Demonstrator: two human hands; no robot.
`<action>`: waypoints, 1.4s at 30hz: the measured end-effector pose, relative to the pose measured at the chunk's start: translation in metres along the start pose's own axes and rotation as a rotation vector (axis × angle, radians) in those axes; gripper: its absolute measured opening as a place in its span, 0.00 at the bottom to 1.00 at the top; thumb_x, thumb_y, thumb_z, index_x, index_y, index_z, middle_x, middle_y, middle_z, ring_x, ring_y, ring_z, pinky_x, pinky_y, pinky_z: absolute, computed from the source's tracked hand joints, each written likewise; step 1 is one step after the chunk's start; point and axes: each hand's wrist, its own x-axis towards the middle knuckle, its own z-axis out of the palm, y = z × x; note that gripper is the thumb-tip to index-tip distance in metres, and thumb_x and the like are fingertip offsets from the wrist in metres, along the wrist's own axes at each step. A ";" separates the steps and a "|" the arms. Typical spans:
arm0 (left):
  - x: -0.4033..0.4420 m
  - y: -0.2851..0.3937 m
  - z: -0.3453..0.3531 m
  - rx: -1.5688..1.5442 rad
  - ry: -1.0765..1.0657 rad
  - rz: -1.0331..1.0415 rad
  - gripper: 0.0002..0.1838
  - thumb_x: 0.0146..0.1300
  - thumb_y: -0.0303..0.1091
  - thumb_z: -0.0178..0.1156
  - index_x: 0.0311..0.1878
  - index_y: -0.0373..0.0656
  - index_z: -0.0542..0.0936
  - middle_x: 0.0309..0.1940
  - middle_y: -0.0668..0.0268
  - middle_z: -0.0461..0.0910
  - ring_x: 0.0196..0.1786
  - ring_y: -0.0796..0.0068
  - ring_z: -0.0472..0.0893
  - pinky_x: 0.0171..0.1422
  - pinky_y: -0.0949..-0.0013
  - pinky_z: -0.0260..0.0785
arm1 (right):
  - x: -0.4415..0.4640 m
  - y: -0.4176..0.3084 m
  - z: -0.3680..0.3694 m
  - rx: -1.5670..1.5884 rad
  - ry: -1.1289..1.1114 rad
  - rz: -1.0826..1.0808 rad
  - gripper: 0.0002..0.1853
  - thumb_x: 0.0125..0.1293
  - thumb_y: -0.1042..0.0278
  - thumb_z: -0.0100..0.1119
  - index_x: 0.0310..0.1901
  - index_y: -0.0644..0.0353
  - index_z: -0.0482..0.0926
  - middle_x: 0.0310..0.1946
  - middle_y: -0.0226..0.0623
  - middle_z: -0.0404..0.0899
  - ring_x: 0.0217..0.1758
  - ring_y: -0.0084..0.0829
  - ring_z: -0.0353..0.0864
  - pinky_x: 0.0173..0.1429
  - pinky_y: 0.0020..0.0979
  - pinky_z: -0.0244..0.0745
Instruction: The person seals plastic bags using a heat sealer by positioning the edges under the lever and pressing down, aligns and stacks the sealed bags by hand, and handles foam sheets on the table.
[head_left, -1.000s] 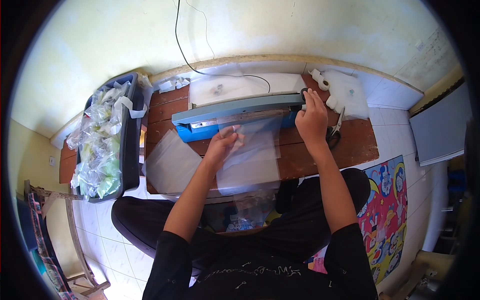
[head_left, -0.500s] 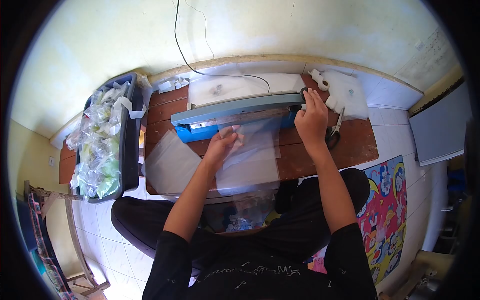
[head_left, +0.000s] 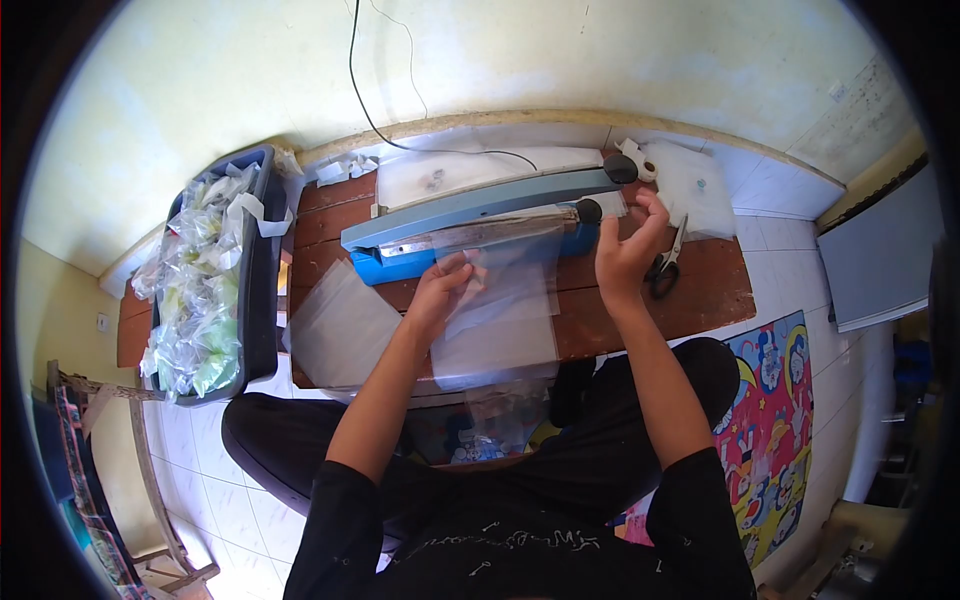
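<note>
A blue impulse sealer (head_left: pixel 390 268) stands on a low brown wooden table, its grey lever arm (head_left: pixel 480 205) raised above the base. My left hand (head_left: pixel 447 288) pinches a clear plastic bag (head_left: pixel 510 285), whose upper edge lies along the sealing strip. The bag's lower part hangs over the table's front edge. Off the right end of the sealer, my right hand (head_left: pixel 632 245) is in the air with fingers apart and slightly curled, holding nothing. Near it are the lever's black knob (head_left: pixel 620 169) and black-handled scissors (head_left: pixel 664 272). More flat clear bags (head_left: pixel 345 325) lie left of my left hand.
A dark tub (head_left: pixel 262 330) full of filled plastic bags stands at the left. White tape rolls (head_left: pixel 640 160) and a stack of clear bags (head_left: pixel 700 190) lie at the back right. A black cable (head_left: pixel 365 100) runs down the wall behind the sealer.
My right hand has come off the lever's end and moved down, its fingers spreading. The lever arm has risen at its right end. My left hand and the bag stay almost still.
</note>
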 end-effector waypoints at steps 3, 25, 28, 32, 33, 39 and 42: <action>0.000 -0.001 -0.002 -0.009 0.002 -0.002 0.16 0.67 0.26 0.52 0.57 0.35 0.73 0.41 0.60 0.81 0.43 0.71 0.79 0.51 0.69 0.72 | 0.003 0.012 -0.005 0.004 -0.239 0.411 0.13 0.57 0.68 0.57 0.41 0.67 0.78 0.43 0.51 0.79 0.47 0.45 0.79 0.54 0.37 0.71; -0.015 0.028 0.016 0.128 -0.007 0.032 0.23 0.64 0.25 0.53 0.64 0.40 0.69 0.36 0.59 0.82 0.40 0.69 0.81 0.51 0.67 0.71 | -0.006 0.032 0.007 0.676 -1.109 0.880 0.15 0.58 0.68 0.55 0.43 0.68 0.81 0.36 0.32 0.81 0.42 0.21 0.78 0.49 0.26 0.72; -0.013 0.025 0.010 0.095 -0.035 0.040 0.25 0.64 0.24 0.53 0.65 0.40 0.68 0.36 0.58 0.82 0.40 0.68 0.81 0.51 0.67 0.71 | 0.003 0.016 -0.002 0.746 -1.138 0.868 0.18 0.56 0.70 0.50 0.47 0.68 0.80 0.39 0.33 0.81 0.45 0.22 0.77 0.54 0.26 0.71; -0.017 0.026 0.007 0.071 -0.079 0.080 0.28 0.62 0.23 0.54 0.67 0.42 0.66 0.37 0.58 0.82 0.40 0.68 0.81 0.52 0.67 0.70 | 0.006 0.020 -0.007 0.884 -1.179 0.831 0.20 0.56 0.72 0.49 0.50 0.68 0.79 0.42 0.35 0.81 0.46 0.23 0.78 0.54 0.26 0.72; -0.019 0.027 0.006 0.071 -0.079 0.081 0.28 0.62 0.23 0.54 0.67 0.42 0.66 0.37 0.58 0.82 0.40 0.68 0.81 0.52 0.67 0.70 | 0.008 0.023 -0.009 0.881 -1.282 0.802 0.21 0.56 0.72 0.51 0.52 0.68 0.78 0.43 0.35 0.81 0.47 0.25 0.78 0.54 0.26 0.72; -0.034 0.039 -0.004 0.225 -0.194 0.117 0.33 0.55 0.18 0.57 0.67 0.41 0.67 0.35 0.60 0.82 0.41 0.69 0.81 0.53 0.67 0.69 | 0.009 0.006 -0.016 0.925 -1.393 0.783 0.23 0.61 0.66 0.60 0.56 0.67 0.74 0.46 0.39 0.82 0.49 0.28 0.80 0.52 0.27 0.75; -0.042 0.047 0.000 0.328 -0.227 0.119 0.33 0.53 0.19 0.59 0.66 0.42 0.68 0.35 0.60 0.82 0.42 0.70 0.81 0.55 0.68 0.69 | 0.011 -0.004 -0.015 0.822 -1.372 0.833 0.20 0.64 0.63 0.61 0.54 0.67 0.75 0.43 0.41 0.83 0.46 0.27 0.82 0.51 0.27 0.75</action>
